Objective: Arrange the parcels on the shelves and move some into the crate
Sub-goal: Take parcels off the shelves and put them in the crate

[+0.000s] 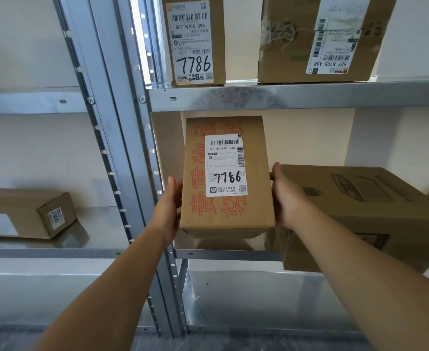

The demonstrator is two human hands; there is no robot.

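From the head view, your left hand (169, 198) and right hand (287, 196) grasp the parcel (227, 178) by its two sides, one hand to each; the thumbs show at the front edges, and the fingers run out of sight behind the cardboard, so you hold it clamped between both hands. The parcel stands upright with its label, marked 7786, facing you; it sits at the front of the middle shelf (223, 254), near the left upright; whether its base rests on the metal or hangs just above it cannot be told.

Just beside your right hand lies a large carton (360, 214), set askew with one corner jutting past the shelf's front edge; that one looks yet to be straightened. On the upper shelf (284, 96) two boxes already stand upright: a narrow parcel (195, 41), also marked 7786, and a broad parcel (317, 39) with its label upside down. In the left bay a small box (28, 214) lies on its side, turned at an angle.

By this showing you are mid-task; some parcels are placed, one is in your hands, and at least the carton and the small box look unsorted; no crate is in sight, so nothing shows whether that part has been started.
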